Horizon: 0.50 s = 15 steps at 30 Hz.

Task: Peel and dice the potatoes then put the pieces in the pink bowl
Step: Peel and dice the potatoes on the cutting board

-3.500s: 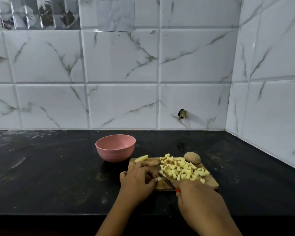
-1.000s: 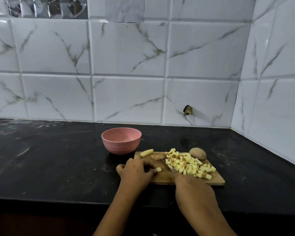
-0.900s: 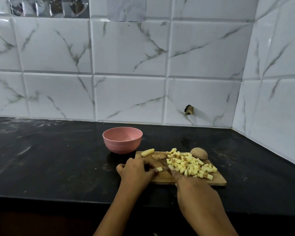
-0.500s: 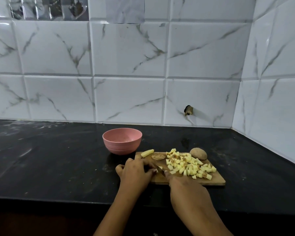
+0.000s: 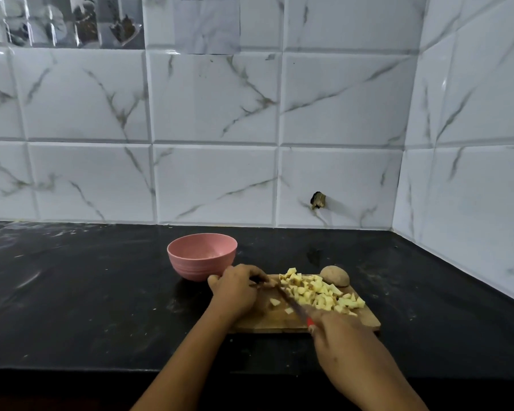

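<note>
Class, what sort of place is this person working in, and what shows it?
Most likely a home kitchen: a black counter backed by white marbled wall tiles, with a wooden chopping board of diced potato beside a pink bowl.

Dim kitchen light, glare on the glossy wall tiles (image 5: 214, 99), dark counter (image 5: 72, 292), wide-angle edge bending, soft focus

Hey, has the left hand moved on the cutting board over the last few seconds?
Yes. The left hand has moved away from the person, from the near left part of the cutting board to its far left corner, beside the pink bowl.
</note>
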Tool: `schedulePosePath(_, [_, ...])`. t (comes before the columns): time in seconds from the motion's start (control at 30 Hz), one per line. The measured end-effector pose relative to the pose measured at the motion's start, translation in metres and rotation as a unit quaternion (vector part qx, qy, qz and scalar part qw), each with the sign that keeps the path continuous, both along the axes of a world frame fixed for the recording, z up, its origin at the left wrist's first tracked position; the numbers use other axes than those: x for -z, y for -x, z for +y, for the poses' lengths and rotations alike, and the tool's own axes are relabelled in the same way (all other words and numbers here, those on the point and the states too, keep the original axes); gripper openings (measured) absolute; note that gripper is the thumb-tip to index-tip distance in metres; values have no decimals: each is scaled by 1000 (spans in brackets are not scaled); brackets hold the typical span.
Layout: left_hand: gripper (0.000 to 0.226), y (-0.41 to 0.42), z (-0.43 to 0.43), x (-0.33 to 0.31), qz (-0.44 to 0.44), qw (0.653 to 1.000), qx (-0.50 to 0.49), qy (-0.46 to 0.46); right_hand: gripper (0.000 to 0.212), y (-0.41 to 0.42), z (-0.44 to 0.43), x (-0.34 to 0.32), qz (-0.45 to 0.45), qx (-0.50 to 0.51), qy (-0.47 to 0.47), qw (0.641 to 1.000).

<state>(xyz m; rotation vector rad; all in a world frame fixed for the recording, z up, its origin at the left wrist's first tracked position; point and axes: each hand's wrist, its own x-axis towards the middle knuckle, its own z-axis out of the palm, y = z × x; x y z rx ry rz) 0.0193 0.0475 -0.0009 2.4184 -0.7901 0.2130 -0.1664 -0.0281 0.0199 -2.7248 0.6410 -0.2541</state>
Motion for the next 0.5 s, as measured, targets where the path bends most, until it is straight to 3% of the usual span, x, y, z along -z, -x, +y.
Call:
schedulePosePath(0.1, [32,-12,-4,-1,-38,997,-1,-68,42,-6,2,1,35,-34,8,999])
schedulePosePath(0.2, [35,-18,-7,3,-24,991,13,-134,54,-9,-3,-1,60,4,20,998])
schedulePosePath(0.5, [29,-23,1,1,8,994,22,-106,51,-10,-8,4,25,19,-4,1000])
